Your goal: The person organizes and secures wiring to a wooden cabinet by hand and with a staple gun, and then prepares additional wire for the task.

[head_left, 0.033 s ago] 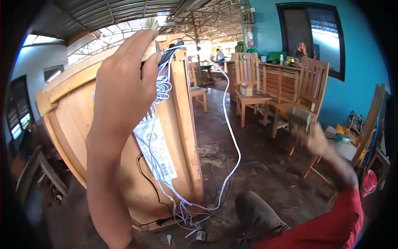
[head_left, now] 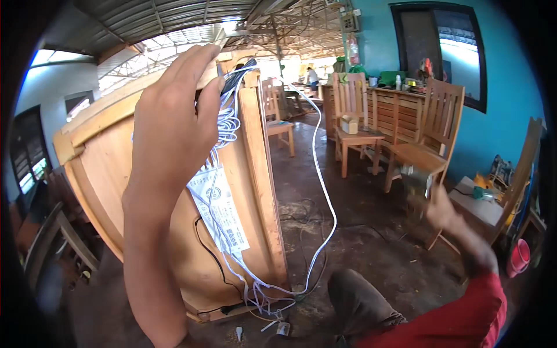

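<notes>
In front of me at the left stands a wooden cabinet (head_left: 174, 278), its panelled side facing me. My left hand (head_left: 174, 110) is raised at its top edge, fingers curled and closed. A narrow strip shows by its fingertips, its kind unclear. Coiled white cable (head_left: 228, 124) hangs beside that hand, over a white power strip (head_left: 217, 211) lying against the panel. Away to the right, my right hand (head_left: 442, 213) grips a tool (head_left: 419, 182) smeared by motion; its kind cannot be made out.
Wooden chairs (head_left: 357, 139) stand beyond, one bearing a small wooden block (head_left: 349, 124). A slatted counter (head_left: 394, 107) lines the blue wall. White cable (head_left: 332, 203) loops down to the floor, where more cords tangle. A red bucket (head_left: 518, 257) sits at far right.
My right hand and the blurred tool have moved slightly down. The left hand keeps its place at the cabinet top; the whole view has shifted a little.
</notes>
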Available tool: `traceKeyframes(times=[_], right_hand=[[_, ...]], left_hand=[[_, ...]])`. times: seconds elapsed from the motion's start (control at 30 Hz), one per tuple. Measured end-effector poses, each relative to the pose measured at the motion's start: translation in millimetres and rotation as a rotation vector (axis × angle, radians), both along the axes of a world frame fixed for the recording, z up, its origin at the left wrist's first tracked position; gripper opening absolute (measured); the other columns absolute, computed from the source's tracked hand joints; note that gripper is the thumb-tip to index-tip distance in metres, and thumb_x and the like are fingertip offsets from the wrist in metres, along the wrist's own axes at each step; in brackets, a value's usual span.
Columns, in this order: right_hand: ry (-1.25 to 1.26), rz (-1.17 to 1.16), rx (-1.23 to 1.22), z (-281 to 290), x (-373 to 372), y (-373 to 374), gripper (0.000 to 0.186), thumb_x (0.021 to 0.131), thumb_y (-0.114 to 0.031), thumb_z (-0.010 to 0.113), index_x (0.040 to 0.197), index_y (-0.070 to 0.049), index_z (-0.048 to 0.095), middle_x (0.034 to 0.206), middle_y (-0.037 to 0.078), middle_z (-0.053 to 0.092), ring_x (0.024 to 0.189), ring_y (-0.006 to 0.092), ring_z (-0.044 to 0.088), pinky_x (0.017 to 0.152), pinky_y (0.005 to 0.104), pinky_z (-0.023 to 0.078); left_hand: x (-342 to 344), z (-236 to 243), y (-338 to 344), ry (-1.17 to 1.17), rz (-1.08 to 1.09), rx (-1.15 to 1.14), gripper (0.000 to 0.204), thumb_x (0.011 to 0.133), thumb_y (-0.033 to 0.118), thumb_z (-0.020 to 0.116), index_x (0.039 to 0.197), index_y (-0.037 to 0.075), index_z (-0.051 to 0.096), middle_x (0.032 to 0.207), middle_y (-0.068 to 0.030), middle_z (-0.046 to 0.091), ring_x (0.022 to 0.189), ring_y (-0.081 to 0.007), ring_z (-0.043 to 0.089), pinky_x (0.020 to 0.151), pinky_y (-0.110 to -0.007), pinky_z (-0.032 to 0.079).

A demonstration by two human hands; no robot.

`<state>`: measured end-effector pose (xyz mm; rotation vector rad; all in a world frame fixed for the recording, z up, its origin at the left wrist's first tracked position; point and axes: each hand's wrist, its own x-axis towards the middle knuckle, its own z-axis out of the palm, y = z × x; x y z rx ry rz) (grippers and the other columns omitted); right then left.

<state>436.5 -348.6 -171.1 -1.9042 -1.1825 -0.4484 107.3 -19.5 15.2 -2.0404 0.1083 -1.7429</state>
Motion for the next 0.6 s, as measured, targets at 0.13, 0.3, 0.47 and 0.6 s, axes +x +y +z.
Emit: traceKeyframes(times=[0.13, 0.3, 0.47, 0.6], right_hand=[[0.423, -0.138, -0.186, -176, 52, -6, 0.033, 0.086, -0.023, 0.079, 0.101, 0.006, 0.073, 0.084, 0.02, 0.076, 0.075, 0.026, 0.075, 0.069, 0.0446, 0.058], [0.586, -0.105, -0.448, -325, 51, 8, 0.048, 0.082, -0.038, 0.08, 0.105, 0.004, 0.073, 0.093, 0.026, 0.075, 0.091, 0.041, 0.075, 0.082, 0.0504, 0.058], [0.515, 0.056, -0.56, -383, 59, 23, 0.046, 0.083, -0.04, 0.079, 0.104, 0.001, 0.074, 0.092, 0.024, 0.075, 0.092, 0.0428, 0.074, 0.085, 0.0517, 0.058], [0.448, 0.192, -0.671, -379, 63, 40, 0.047, 0.086, -0.043, 0.076, 0.104, 0.0, 0.073, 0.098, 0.026, 0.075, 0.098, 0.0415, 0.074, 0.09, 0.0517, 0.057]], left_hand=[[-7, 4, -8, 0.039, 0.094, -0.043, 0.031, 0.096, 0.007, 0.067, 0.126, -0.003, 0.067, 0.125, -0.0266, 0.07, 0.111, -0.0453, 0.068, 0.096, -0.047, 0.055], [-17, 9, -21, 0.133, 0.284, -0.158, 0.04, 0.101, 0.007, 0.069, 0.14, 0.0, 0.062, 0.13, -0.0206, 0.071, 0.109, -0.0228, 0.073, 0.083, -0.032, 0.059], [-4, 1, -30, 0.082, 0.141, -0.372, 0.039, 0.097, 0.004, 0.071, 0.134, 0.001, 0.061, 0.13, -0.0187, 0.071, 0.071, -0.0142, 0.06, 0.061, -0.028, 0.049], [-9, 1, -29, 0.091, 0.214, -0.369, 0.047, 0.096, 0.006, 0.073, 0.14, 0.006, 0.056, 0.134, -0.0173, 0.07, 0.057, -0.0125, 0.055, 0.054, -0.027, 0.045]])
